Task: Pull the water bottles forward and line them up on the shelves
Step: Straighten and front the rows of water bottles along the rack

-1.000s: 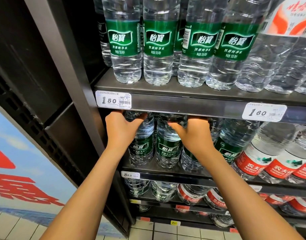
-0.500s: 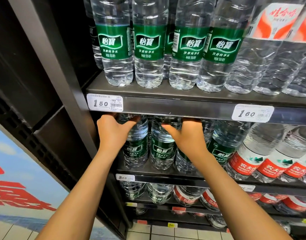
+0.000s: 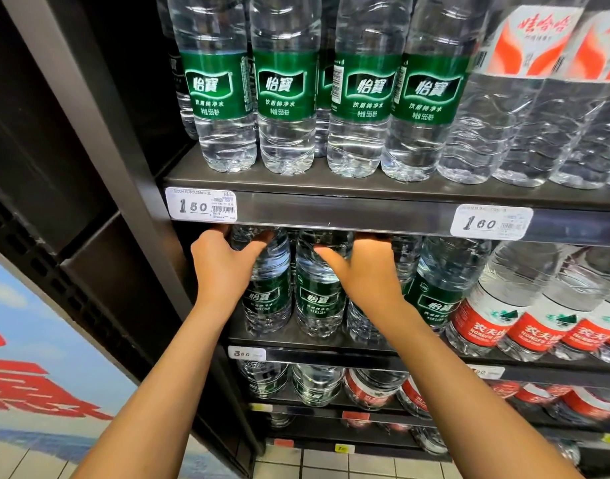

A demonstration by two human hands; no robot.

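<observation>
A white price tag [image 3: 201, 206] marked 1.50 is stuck on the front edge of the upper shelf, at its left end. A second white price tag [image 3: 491, 223] marked 1.60 is stuck on the same edge, far to the right. A smaller tag [image 3: 246, 353] is seen on the edge of the next shelf down. A dark metal post [image 3: 99, 140] is set at the left side of the shelves. A picture with blue sky and big red letters [image 3: 37, 371] is seen at the lower left. White floor tiles [image 3: 331, 464] are seen at the bottom
</observation>
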